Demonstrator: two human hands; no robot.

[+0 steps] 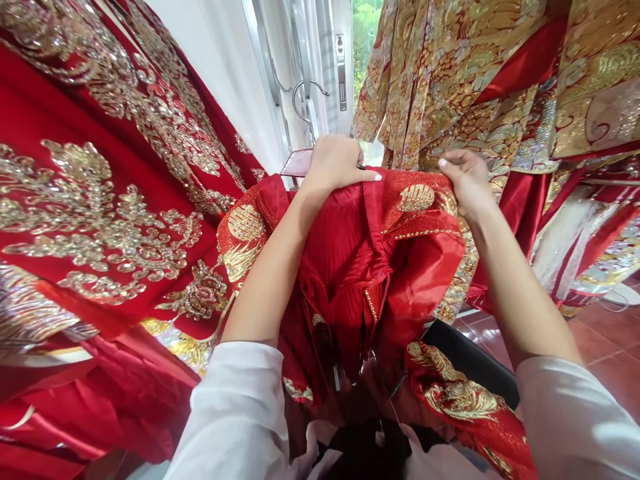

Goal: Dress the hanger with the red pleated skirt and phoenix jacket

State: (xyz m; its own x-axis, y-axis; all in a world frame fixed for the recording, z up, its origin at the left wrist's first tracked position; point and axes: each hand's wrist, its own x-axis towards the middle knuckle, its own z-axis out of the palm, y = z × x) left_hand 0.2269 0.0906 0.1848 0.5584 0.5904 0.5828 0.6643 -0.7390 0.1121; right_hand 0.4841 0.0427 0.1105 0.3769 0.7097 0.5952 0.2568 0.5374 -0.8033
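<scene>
A red jacket with gold round emblems hangs in front of me on a hanger, whose metal hook rises above the collar. My left hand is closed over the collar, thumb lying along the neckline; its other fingers are mostly hidden behind. At the right shoulder of the jacket, my right hand pinches the cloth between thumb and fingers. One sleeve drapes down toward my right forearm, with gold embroidery along it. The pleated red lining faces me.
To the left hangs a red garment thick with gold beading. Gold patterned garments hang at the right, beside a white door edge with a metal lock plate. A dark box-like object stands on the red tiled floor.
</scene>
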